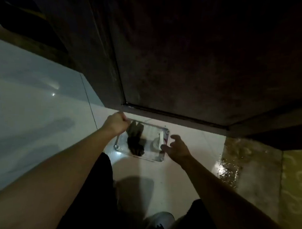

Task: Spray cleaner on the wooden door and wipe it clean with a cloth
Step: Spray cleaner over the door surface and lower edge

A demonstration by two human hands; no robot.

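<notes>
A dark wooden door (202, 55) fills the top of the view, its bottom edge just above the floor. Below it, a clear plastic bin (159, 160) stands on the pale floor. Inside lie a dark crumpled cloth (135, 141) on the left and a white spray bottle (156, 143) on the right. My left hand (115, 122) is curled at the bin's far left corner and seems to grip its rim. My right hand (177, 147) hovers at the bin's right edge with fingers spread, close to the bottle, holding nothing.
A glossy white wall panel (33, 99) runs along the left. The dark door frame (97, 59) stands left of the door. A patterned yellowish wall (291, 183) and wet-looking floor patch (229, 171) sit at the right. My dark-trousered legs and a white shoe (160, 220) are at the bottom.
</notes>
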